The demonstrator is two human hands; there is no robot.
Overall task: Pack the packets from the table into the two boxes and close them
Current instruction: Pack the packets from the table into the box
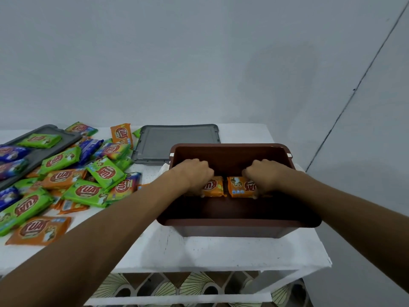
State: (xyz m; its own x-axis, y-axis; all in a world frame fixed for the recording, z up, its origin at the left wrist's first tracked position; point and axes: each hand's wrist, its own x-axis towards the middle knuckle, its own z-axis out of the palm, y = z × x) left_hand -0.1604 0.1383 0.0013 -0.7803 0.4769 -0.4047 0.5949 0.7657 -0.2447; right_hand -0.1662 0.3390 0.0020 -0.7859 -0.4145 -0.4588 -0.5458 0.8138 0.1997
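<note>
Barely begun | two orange packets (pixel 228 186) are gripped, one per hand, left hand (pixel 194 173), right hand (pixel 263 173), inside box (pixel 232 224) | pile (pixel 66 173) left of box is unpacked | lids (pixel 174 140) off

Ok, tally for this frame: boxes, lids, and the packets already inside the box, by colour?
brown box: 1
grey lids: 2
orange packets inside the box: 2
Total: 5
</note>
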